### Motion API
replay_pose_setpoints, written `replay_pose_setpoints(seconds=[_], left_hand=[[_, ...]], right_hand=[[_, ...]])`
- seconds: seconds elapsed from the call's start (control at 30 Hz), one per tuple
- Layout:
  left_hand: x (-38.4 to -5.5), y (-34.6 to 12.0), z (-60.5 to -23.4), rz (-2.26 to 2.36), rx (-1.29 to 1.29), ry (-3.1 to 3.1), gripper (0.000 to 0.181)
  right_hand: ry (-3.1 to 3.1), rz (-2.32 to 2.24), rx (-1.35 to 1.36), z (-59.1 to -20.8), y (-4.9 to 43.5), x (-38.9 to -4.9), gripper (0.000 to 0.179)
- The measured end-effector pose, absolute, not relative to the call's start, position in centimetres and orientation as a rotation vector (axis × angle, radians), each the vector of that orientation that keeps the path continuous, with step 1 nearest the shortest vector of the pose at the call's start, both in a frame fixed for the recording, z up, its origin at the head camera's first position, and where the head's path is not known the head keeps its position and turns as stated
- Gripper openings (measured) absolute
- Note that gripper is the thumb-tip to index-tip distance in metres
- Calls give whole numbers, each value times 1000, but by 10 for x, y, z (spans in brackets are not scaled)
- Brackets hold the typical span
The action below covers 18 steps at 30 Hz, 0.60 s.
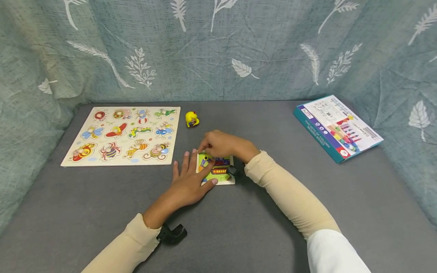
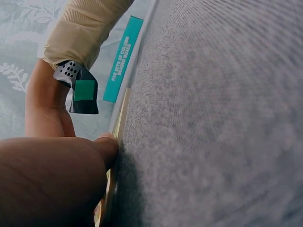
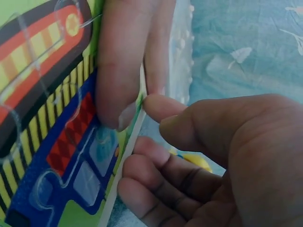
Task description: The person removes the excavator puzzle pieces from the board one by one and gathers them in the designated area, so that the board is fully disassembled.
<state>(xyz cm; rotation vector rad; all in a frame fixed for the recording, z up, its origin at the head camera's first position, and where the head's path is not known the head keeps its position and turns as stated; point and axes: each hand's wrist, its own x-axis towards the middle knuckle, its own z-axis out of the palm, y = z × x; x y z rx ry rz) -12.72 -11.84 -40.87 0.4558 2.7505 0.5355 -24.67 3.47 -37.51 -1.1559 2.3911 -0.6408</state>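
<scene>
A small jigsaw puzzle in a pale frame lies on the table, printed with a brightly coloured tracked vehicle. My left hand is spread over its left side, fingers fairly straight and the thumb along the near edge. In the right wrist view a left fingertip presses on the puzzle face near its border. My right hand is at the far left corner, its fingers curled with their tips at the frame's edge. Its thumb and index finger are close together; I cannot tell whether they pinch a piece.
A large board of insect pictures lies at the back left. Just right of it sits a small yellow toy. At the back right is a teal and white box. A patterned curtain hangs behind the grey table.
</scene>
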Motion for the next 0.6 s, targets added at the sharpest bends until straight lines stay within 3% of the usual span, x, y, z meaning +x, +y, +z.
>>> replay_pose_setpoints(seconds=[0.6], left_hand=[[-128, -120, -406, 504, 490, 2741, 61]], right_hand=[[2420, -656, -1185, -378, 32, -247, 32]])
